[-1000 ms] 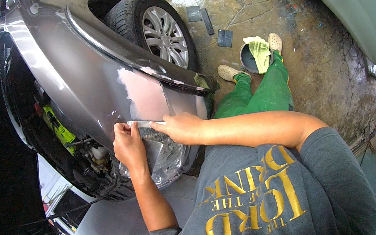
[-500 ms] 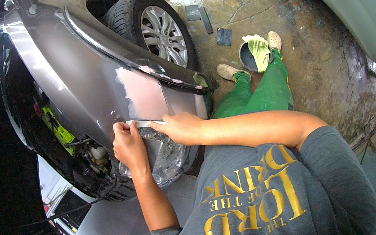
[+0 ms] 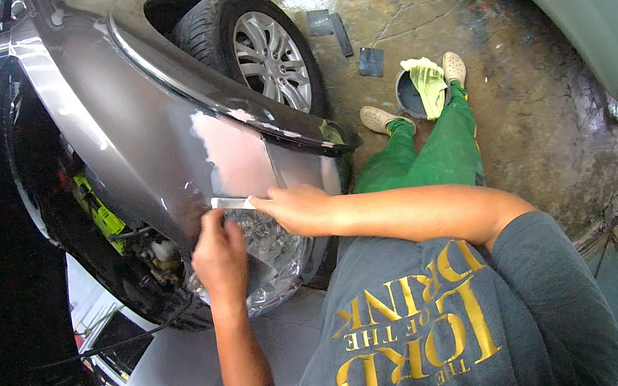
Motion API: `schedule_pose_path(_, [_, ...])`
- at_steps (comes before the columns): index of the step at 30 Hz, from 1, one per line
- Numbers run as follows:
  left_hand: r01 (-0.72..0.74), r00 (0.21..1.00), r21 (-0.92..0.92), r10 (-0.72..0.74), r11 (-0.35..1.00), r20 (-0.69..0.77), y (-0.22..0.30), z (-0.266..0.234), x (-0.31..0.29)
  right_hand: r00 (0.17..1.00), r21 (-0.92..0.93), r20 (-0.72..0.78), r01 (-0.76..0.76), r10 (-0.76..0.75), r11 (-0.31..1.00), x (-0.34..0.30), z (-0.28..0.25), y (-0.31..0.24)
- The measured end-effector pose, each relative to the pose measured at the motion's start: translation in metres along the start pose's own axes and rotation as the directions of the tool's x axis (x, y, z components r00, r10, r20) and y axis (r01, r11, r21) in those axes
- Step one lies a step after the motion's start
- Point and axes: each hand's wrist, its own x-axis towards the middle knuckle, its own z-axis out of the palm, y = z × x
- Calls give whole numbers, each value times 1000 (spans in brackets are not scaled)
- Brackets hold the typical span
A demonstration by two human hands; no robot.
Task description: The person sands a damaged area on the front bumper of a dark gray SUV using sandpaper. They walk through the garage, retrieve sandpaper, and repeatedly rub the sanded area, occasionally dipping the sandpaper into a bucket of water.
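Concrete workshop floor (image 3: 520,99), with two bare hands set close, yet apart, at a gray car's front corner.
Nearest, the right forearm (image 3: 417,212) crosses almost level from the right, elbow bent, its right hand (image 3: 300,210) fingertips touching the right end of a white tape strip (image 3: 231,203); whether they pinch or press I cannot tell. From the lower edge, the left forearm rises steeply; the left hand (image 3: 219,252) is blurred just below the strip's left end, its grip unclear. That strip lies between a plastic-covered headlight (image 3: 280,242) and the pink filler patch (image 3: 236,156) on the gray fender (image 3: 153,129). Beyond are a spoked front wheel (image 3: 272,61) and, between clogged feet, a bucket (image 3: 409,99) with a yellow-green cloth (image 3: 432,84) over it.
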Motion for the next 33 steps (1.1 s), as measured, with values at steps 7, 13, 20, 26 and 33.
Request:
schedule_pose_path(7, [-275, 881, 392, 66, 878, 468, 0, 19, -10, 998, 83, -36, 50, -47, 995, -29, -17, -8])
schedule_pose_path(13, [-317, 853, 441, 49, 840, 520, -5, 29, -5, 969, 83, -113, 232, -222, 969, -44, -22, -12])
schedule_pose_path(20, [-311, 815, 483, -31, 819, 578, 2, 33, -8, 997, 21, 64, -39, 37, 999, -67, -11, 1])
schedule_pose_path(26, [-350, 838, 513, 16, 784, 546, -7, 42, -15, 995, -21, 58, -85, 86, 996, -61, 0, 13])
schedule_pose_path(33, [-237, 816, 513, -118, 825, 566, 6, 38, -11, 997, -84, -2, -82, 82, 993, -46, 21, 27])
